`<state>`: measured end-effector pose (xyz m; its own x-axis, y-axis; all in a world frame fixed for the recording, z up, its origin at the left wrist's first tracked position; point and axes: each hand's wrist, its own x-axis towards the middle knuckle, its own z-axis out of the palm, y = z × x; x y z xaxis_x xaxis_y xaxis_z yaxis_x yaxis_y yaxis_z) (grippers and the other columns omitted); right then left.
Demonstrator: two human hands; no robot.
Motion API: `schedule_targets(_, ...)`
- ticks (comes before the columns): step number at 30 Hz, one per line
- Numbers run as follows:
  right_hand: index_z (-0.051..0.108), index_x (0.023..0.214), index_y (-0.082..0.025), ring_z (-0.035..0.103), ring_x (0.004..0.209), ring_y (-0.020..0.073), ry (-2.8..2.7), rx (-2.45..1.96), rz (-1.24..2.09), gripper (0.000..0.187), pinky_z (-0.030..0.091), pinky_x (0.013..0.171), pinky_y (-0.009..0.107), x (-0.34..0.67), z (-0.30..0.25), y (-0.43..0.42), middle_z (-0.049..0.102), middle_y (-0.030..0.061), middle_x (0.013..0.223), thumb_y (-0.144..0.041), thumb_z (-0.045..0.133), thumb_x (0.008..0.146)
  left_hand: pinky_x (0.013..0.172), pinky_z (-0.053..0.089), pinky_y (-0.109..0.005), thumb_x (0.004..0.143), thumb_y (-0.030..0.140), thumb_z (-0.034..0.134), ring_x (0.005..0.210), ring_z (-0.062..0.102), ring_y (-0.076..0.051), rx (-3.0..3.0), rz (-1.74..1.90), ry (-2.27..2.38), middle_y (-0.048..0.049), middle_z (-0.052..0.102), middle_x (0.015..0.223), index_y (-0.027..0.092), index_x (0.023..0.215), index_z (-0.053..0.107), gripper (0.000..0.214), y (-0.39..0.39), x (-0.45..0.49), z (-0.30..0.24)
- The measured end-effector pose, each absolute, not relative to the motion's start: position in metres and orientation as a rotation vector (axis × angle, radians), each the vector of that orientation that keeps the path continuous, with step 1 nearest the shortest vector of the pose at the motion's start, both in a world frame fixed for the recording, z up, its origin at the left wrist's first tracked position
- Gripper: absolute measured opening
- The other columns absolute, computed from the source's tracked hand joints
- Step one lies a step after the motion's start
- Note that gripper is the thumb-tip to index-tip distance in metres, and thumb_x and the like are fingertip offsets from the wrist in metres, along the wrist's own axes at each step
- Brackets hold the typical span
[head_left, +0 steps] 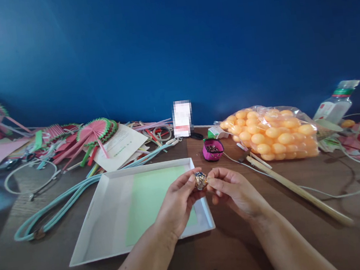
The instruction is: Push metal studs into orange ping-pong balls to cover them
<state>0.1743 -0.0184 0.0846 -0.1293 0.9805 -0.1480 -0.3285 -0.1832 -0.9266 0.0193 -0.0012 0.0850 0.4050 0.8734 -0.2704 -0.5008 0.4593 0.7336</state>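
in the head view, the left hand (180, 195) grasps a small shiny object (200, 180) while the right hand (231, 185) pinches its right edge, above the right side of the white tray (99, 226), nearer than the magenta pot (214, 157).

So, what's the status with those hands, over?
Left hand: holding small shiny object. Right hand: thumb and finger at its edge. White tray beneath left arm; purple container just beyond hands.
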Motion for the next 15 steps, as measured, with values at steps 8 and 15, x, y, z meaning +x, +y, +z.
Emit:
schedule_targets(8,0.06,0.074,-0.016,0.05,0.049,0.0067,-0.931,-1.027,1.561,0.022,0.046,0.048,0.02,0.1732,0.0863,-0.0182,0.061,-0.0017,0.064,-0.032,0.076,0.071,0.071,0.047,-0.026,0.078,0.03,0.066,0.076,0.058,-0.013,0.647,0.963,0.728,-0.0086,0.067,0.088,0.011,0.108,0.064,0.036,-0.0015,0.0208,0.0851)
schedule_targets(15,0.059,0.074,-0.017,0.051,0.05,0.0082,-0.948,-1.053,1.534,0.024,0.047,0.049,0.022,0.1727,0.0843,-0.0188,0.057,-0.0028,0.06,-0.033,0.076,0.07,0.072,0.047,-0.026,0.078,0.033,0.066,0.075,0.058,-0.012,0.737,0.98,0.729,-0.007,0.067,0.088,0.014,0.108,0.065,0.036,-0.0004,0.0211,0.0822)
